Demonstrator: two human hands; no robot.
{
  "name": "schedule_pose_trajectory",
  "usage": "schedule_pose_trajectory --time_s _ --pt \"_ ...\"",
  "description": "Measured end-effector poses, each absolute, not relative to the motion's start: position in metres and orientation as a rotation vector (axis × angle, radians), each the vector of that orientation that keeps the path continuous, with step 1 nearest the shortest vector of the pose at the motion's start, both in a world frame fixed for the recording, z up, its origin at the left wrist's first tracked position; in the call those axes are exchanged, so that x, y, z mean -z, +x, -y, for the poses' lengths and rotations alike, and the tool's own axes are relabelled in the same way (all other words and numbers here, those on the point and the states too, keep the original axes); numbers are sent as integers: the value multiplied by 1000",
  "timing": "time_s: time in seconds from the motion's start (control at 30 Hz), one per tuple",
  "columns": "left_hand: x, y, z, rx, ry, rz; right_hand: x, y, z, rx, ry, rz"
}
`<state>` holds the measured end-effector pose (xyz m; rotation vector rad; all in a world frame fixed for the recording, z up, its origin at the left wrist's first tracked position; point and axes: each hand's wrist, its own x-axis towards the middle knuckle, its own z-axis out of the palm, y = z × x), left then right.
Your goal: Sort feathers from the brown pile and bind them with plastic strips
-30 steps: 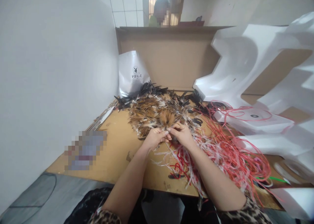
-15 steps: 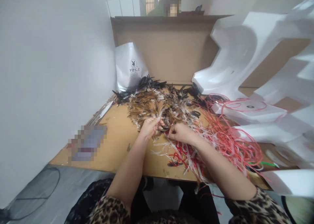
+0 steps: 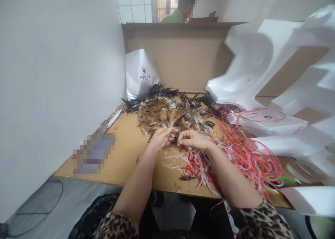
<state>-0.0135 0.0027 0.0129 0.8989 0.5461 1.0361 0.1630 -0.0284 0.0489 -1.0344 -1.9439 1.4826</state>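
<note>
My left hand (image 3: 162,138) is closed in a pinch on a small bunch of brown and white feathers (image 3: 171,118), its tips pointing away from me. Just right of it, my right hand (image 3: 194,139) has its thumb and fingers pressed together; what they hold, if anything, is too small to make out. Behind both hands spreads a heap of brown feathers (image 3: 149,111), with black feathers (image 3: 162,90) along its far side. Under and beside my right forearm lies a tangle of red and white plastic strings (image 3: 243,158). A black scissors-like handle (image 3: 209,124) shows at the heap's right edge.
At the back left of the table (image 3: 123,151) stands a silvery bag (image 3: 141,73) before a cardboard panel (image 3: 183,57). White foam pieces (image 3: 246,64) crowd the right side. A white wall (image 3: 65,74) borders the left. Beyond the panel is another person (image 3: 172,15).
My right hand has come up a little and closer to my left hand. The left still pinches the feathers. The view has shifted slightly.
</note>
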Motion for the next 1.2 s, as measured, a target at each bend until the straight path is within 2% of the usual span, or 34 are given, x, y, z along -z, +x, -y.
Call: schedule_pose_trajectory --time_s 0.17,0.3,0.6,0.77,0.87,1.1,1.2 --pt "-15 -12 0 -1007 930 -560 -49 172 25 -1667 -950 1796" --pt "-16 -11 0 -953 949 -571 -50 174 27 -1695 -942 1781" --pt "-13 -10 0 -980 939 -545 -94 190 38 -1408 -795 1445" --pt "-13 -10 0 -985 931 -538 -124 204 59 -1216 -907 1298" --pt "-12 -11 -1 -995 926 -526 -136 207 82 -1225 -925 1332" --pt "-11 -11 -1 -994 922 -517 -127 212 133 -1408 -534 1640" --pt "-12 -12 -1 -1001 908 -486 -117 224 149 -1459 -610 1763"
